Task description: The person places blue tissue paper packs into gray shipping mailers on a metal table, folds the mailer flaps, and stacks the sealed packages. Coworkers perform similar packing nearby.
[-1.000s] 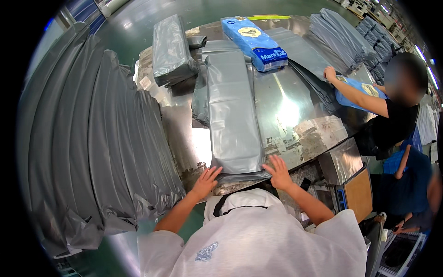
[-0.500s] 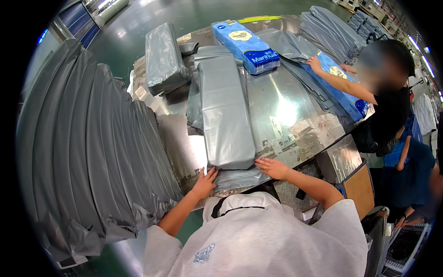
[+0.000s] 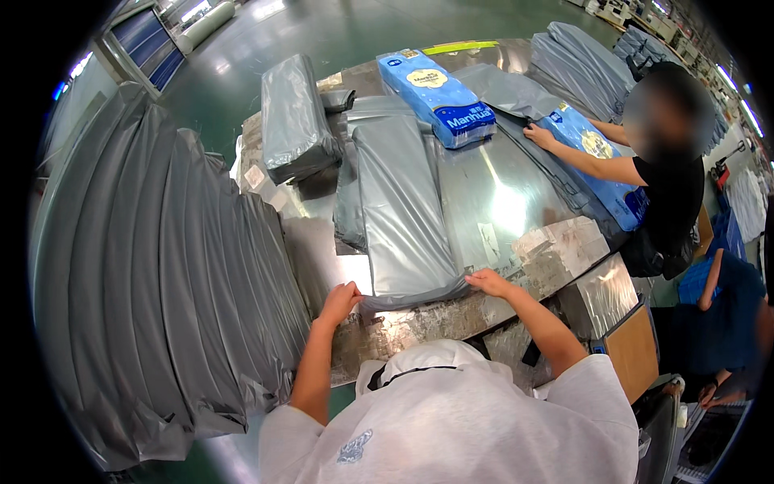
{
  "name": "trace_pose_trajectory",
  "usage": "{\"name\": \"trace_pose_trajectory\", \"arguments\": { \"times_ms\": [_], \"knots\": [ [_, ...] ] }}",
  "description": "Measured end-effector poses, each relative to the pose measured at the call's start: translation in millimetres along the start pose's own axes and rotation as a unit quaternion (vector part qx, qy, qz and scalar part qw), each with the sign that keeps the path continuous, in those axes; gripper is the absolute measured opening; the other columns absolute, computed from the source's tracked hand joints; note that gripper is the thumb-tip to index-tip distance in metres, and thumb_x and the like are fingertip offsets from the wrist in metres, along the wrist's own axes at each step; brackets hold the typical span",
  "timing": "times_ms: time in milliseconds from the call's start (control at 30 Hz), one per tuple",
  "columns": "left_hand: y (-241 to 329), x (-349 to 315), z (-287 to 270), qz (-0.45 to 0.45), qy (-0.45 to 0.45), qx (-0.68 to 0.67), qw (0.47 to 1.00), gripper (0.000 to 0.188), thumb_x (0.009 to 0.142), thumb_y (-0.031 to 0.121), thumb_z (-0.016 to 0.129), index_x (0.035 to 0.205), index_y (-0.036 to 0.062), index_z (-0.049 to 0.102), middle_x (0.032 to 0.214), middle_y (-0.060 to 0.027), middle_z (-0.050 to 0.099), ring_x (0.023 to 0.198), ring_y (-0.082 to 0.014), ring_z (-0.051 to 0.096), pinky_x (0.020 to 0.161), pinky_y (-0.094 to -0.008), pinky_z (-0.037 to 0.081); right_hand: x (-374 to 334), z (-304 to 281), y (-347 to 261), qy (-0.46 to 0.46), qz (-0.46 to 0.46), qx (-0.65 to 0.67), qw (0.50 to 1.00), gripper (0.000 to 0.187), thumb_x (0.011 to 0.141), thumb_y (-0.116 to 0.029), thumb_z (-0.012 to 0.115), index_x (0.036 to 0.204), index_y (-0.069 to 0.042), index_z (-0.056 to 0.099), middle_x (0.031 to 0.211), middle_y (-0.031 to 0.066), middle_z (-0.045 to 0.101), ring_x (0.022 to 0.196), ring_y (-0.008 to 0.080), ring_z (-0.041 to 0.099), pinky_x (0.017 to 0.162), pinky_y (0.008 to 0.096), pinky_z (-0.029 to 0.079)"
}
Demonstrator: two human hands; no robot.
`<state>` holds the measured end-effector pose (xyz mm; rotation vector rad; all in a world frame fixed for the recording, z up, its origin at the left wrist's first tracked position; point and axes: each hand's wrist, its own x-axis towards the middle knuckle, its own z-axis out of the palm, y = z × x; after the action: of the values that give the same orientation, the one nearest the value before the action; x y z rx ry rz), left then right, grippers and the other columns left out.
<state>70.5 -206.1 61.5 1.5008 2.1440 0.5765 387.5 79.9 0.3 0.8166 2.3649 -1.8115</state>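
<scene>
A long grey plastic bag (image 3: 405, 218) lies on the metal table in front of me, its bulky shape suggesting a pack inside that I cannot see. My left hand (image 3: 343, 302) pinches the near left corner of the bag's mouth. At the near right corner, my right hand (image 3: 486, 282) grips the same edge between thumb and fingers. The bag's near edge is stretched between both hands, a little raised. More grey plastic lies flat under its left side.
Wrapped grey packs stand in a long row (image 3: 153, 290) at my left. A grey-wrapped pack (image 3: 297, 121) and a blue printed pack (image 3: 435, 98) lie farther back on the table (image 3: 492, 230). A co-worker (image 3: 669, 173) at the right handles another blue pack (image 3: 592, 165) and grey plastic.
Both hands have gone from lying against the bag's near end to gripping its mouth corners. The near edge is now lifted and pulled taut. The co-worker's hand has shifted along the grey plastic.
</scene>
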Motion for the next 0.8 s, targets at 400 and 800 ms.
{"name": "trace_pose_trajectory", "arguments": {
  "times_ms": [400, 800],
  "knots": [
    [-58.3, 50.6, 148.0, -0.211, 0.290, -0.420, 0.833, 0.062, 0.078, 0.014, 0.046, 0.131, 0.0073, 0.014, 0.119, -0.0105, 0.031, 0.111, -0.0239, 0.032, 0.097, -0.0342, 0.025, 91.9, 81.9, 32.9, 0.327, 0.016, 0.168, 0.930, 0.038, 0.085, -0.032, 0.046, 0.110, -0.004, 0.049, 0.108, 0.0146, 0.052, 0.101, 0.0213, 0.048, 0.086, 0.0309, 0.037],
    [54.2, 64.7, 0.9, -0.290, -0.002, -0.665, 0.688, 0.075, 0.073, 0.028, 0.063, 0.132, 0.0032, 0.024, 0.127, -0.0127, 0.037, 0.116, -0.0230, 0.036, 0.094, -0.0338, 0.032, 62.8, 6.6, -93.7, -0.024, 0.115, 0.511, 0.851, 0.085, 0.070, -0.021, 0.065, 0.135, -0.004, 0.013, 0.128, 0.0162, 0.034, 0.117, 0.0252, 0.036, 0.096, 0.0364, 0.033]
  ]
}}
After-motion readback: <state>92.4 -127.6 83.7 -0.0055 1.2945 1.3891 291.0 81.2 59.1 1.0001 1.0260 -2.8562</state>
